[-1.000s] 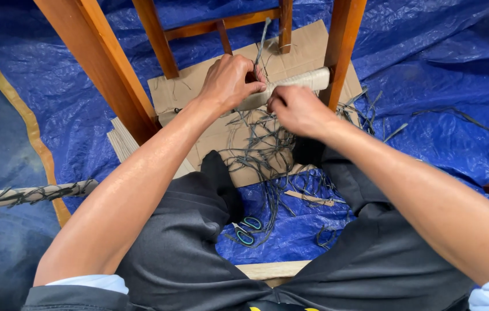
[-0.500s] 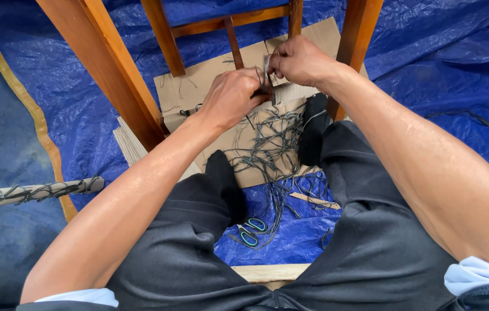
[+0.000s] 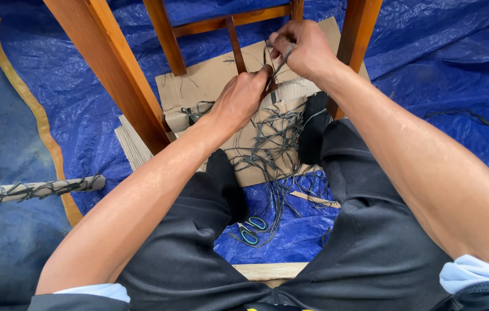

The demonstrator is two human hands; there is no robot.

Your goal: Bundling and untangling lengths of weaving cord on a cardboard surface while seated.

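A dark cord (image 3: 278, 64) is pinched between the closed fingers of the left hand (image 3: 243, 97) and right hand (image 3: 305, 49), beside a wooden chair spindle (image 3: 235, 43). Its ends are lost in the cord tangle (image 3: 270, 144) on the cardboard sheet (image 3: 210, 80). Scissors (image 3: 250, 229) are half hidden between the legs.

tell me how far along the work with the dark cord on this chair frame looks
Done: a tangle of loose dark cord pieces already lies on the cardboard between the feet. In hand: the left hand and right hand both grip a dark strand beside a thin rail of the wooden chair frame. Left: cannot tell how much cord remains; the scissors lie unused on the blue tarp.
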